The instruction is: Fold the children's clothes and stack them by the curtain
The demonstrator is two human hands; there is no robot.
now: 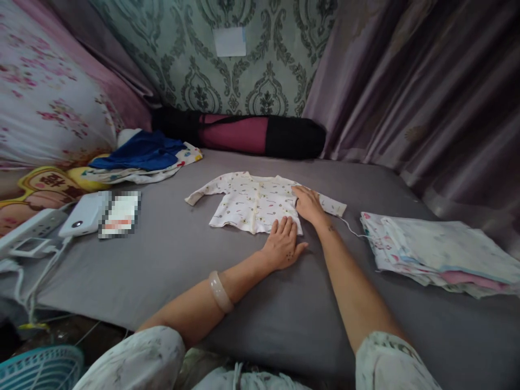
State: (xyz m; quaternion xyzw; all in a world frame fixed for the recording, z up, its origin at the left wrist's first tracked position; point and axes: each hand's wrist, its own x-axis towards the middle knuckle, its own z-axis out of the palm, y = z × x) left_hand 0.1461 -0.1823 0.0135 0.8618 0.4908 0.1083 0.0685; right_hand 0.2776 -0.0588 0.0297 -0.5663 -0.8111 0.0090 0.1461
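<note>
A small white baby shirt (244, 203) with a sparse print and a buttoned front lies spread out on the grey bed sheet (170, 271), both sleeves reaching outward. My left hand (283, 246) rests flat on the shirt's lower hem near its right corner, fingers stretched out. Just above and to the right, my right hand (309, 205) touches the shirt at the armpit of the right-hand sleeve. Its fingers point left, and the fingertips lie on the cloth; whether they pinch it is not clear. A thin white string runs from that sleeve's cuff toward the folded clothes.
A stack of folded baby clothes (450, 249) lies at the right. On the left are a blue garment (144, 151), a white power bank (87, 214), a power strip (30, 233) and cables. A black and maroon long bag (235, 132) lies along the wall.
</note>
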